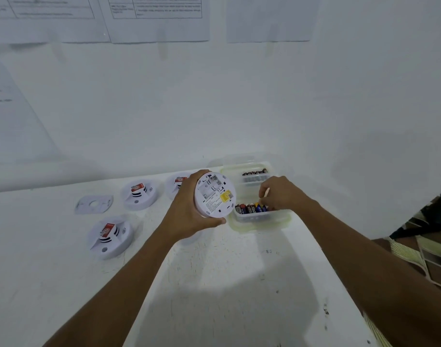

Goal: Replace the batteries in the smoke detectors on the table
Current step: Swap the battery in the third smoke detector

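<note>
Far left of our fingers, a loose mounting plate [94, 204] lies flat on the table [227, 284]. Btwn it and our L hand [186, 214] sit two banded units, face up w/ red tags: the near detector [110, 236] and the far detector [139, 195]. A third detector [175, 182] is half hidden just behind the L knuckles.

The L hand grips the smoke detector [215, 195] by its rim, thumb on the near edge and fingers wrapped over the far edge. It's held off the table, tilted, back side w/ the yellow sticker toward us.

Just right of that thumb is the near box [260, 217], a clear tub w/ a row of batteries [249, 209]. Our R hand [282, 196] reaches into it, fingers bent down and close together, tips on the batteries. We can't tell if they've pinched one.

Beyond the R knuckles, the far box [255, 175] holds more cells.
</note>
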